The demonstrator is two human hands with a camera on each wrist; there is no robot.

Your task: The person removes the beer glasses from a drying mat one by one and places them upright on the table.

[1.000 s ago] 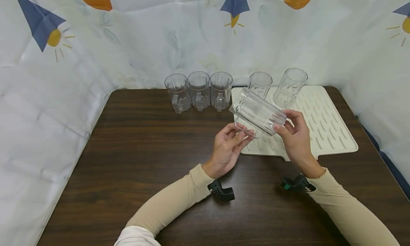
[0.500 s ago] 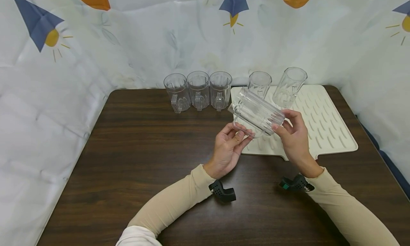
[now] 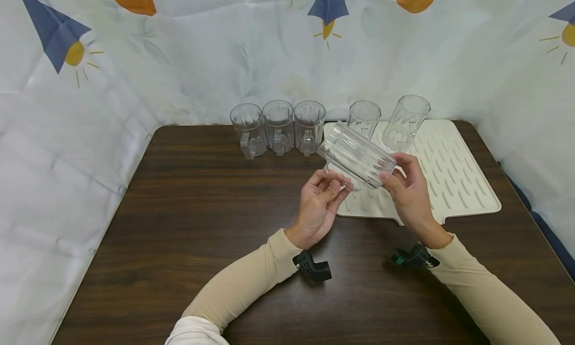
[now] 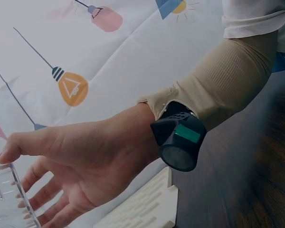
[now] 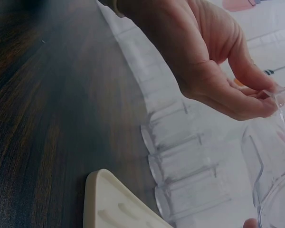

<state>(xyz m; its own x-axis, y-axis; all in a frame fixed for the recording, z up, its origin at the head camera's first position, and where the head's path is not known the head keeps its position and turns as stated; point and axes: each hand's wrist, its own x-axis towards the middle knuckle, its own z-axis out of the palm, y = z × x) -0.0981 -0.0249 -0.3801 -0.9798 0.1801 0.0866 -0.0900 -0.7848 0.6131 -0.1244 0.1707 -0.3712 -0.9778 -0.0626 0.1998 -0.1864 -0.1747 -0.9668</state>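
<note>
A clear mug (image 3: 359,154) is held tilted above the front left part of a cream drying mat (image 3: 467,185). My left hand (image 3: 316,207) pinches its handle between thumb and fingers; the right wrist view shows this left hand (image 5: 199,61) at the handle (image 5: 282,97). My right hand (image 3: 412,197) grips the mug's right end. In the left wrist view this right hand (image 4: 90,161) has its thumb and fingers about the edge of the mug (image 4: 4,199), which is partly cut off.
Three clear mugs (image 3: 278,128) stand in a row at the table's back edge, left of the mat. On the mat's back part are a clear mug (image 3: 365,114), partly hidden, and another clear mug (image 3: 406,120) that appears to lean right. A patterned sheet (image 3: 269,50) hangs behind the table.
The held mug and both hands have shifted very slightly left, and the mug has turned a little. Both hands keep their hold. The other mugs have not moved.
</note>
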